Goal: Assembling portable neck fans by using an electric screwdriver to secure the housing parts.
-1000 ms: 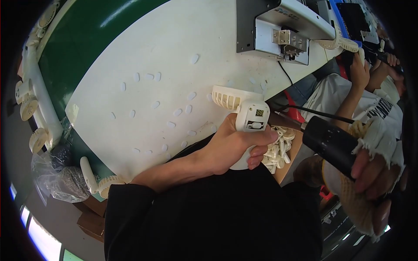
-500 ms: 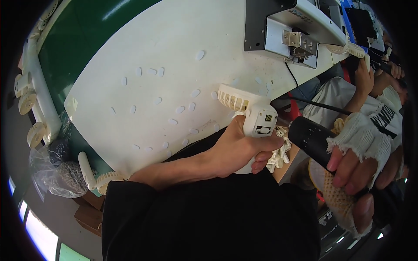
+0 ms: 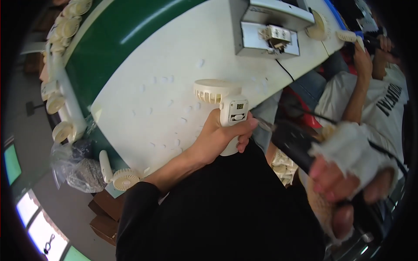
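My left hand (image 3: 217, 135) is wrapped round the handle of a cream handheld fan (image 3: 234, 104). Its round caged head points left, and a small dark display and an opening with a white part in it face me. My right hand (image 3: 348, 169), in a white knit glove with bare fingertips, grips a black electric screwdriver (image 3: 291, 141). The screwdriver's thin bit points left at the fan's right side, close to my left thumb. Blur hides whether the bit touches the fan. Part of my right hand is smeared by motion.
Several small white oval pieces (image 3: 164, 79) lie scattered on the white tabletop (image 3: 130, 100). A grey metal fixture (image 3: 239, 37) stands at the back. More cream fans (image 3: 126, 179) line the left edge, near a plastic bag (image 3: 87, 176). Cream parts (image 3: 283, 169) sit below; a co-worker's arm (image 3: 355, 104) is at right.
The whole view has shifted. The fan and the screwdriver both appear further left and slightly smaller. Both hands keep their hold, and the screwdriver's metal bit shows more plainly.
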A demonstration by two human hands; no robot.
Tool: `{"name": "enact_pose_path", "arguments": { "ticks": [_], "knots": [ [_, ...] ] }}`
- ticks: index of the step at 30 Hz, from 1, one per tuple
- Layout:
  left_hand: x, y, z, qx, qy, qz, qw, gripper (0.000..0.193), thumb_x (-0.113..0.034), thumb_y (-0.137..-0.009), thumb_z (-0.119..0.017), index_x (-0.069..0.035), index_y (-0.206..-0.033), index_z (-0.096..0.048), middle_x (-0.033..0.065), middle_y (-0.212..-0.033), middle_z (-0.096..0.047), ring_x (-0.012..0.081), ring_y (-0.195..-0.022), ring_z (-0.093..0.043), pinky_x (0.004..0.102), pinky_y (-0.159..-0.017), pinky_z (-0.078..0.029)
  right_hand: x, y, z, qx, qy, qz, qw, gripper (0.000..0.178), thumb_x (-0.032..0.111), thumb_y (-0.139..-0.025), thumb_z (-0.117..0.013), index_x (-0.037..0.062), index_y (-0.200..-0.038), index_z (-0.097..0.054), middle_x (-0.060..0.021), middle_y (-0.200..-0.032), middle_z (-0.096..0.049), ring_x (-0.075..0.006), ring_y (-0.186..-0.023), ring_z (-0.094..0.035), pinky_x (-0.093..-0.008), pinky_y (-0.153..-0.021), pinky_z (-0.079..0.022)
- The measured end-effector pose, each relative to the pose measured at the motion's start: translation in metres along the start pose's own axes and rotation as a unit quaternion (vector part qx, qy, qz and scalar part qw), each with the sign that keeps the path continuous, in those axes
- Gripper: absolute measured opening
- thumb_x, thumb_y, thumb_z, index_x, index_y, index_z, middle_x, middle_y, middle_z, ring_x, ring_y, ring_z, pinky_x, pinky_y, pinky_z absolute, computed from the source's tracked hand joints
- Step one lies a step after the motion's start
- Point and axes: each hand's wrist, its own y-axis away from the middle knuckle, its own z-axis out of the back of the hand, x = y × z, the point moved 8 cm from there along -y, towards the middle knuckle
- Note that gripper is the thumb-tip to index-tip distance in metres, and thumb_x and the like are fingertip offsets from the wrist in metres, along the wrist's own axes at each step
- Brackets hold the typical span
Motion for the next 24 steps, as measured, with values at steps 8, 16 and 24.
{"name": "enact_pose_path", "arguments": {
  "ticks": [8,16,24],
  "knots": [
    [-0.116,0.011,0.061,-0.194,-0.255,-0.152,0.935,0.042,-0.029,-0.093,-0.066,0.003,-0.116,-0.051,0.0117,-0.09,-0.063,0.0211,-0.088,-0.067,0.0328,-0.082,-0.052,-0.03,0.046,0.05,-0.037,-0.144,0.104,0.983,0.036,0.014,-0.088,-0.065,0.0127,-0.109,-0.036,-0.0045,-0.069,-0.049,-0.0175,-0.059,-0.049,-0.0369,-0.073,-0.042],
    [-0.281,0.012,0.032,-0.394,-0.7,-0.185,0.567,0.058,-0.053,-0.092,-0.058,0.003,-0.081,-0.07,0.0142,-0.07,-0.068,0.021,-0.071,-0.068,0.035,-0.066,-0.053,-0.07,0.05,0.028,-0.052,-0.093,-0.006,0.994,0.037,0.01,-0.089,-0.065,0.0105,-0.116,-0.04,-0.0037,-0.072,-0.048,-0.0156,-0.058,-0.049,-0.0331,-0.06,-0.044],
    [-0.202,0.007,0.072,-0.123,-0.537,-0.198,0.811,0.036,-0.031,-0.092,-0.06,-0.001,-0.073,-0.065,-0.0034,-0.055,-0.045,0.0076,-0.049,-0.04,0.027,-0.046,-0.035,-0.065,-0.029,-0.018,-0.011,0.3,-0.01,0.954,0.051,0.01,-0.081,-0.075,0.0024,-0.122,-0.046,-0.0142,-0.094,-0.064,-0.0236,-0.079,-0.064,-0.0368,-0.068,-0.052]
  ]
}}
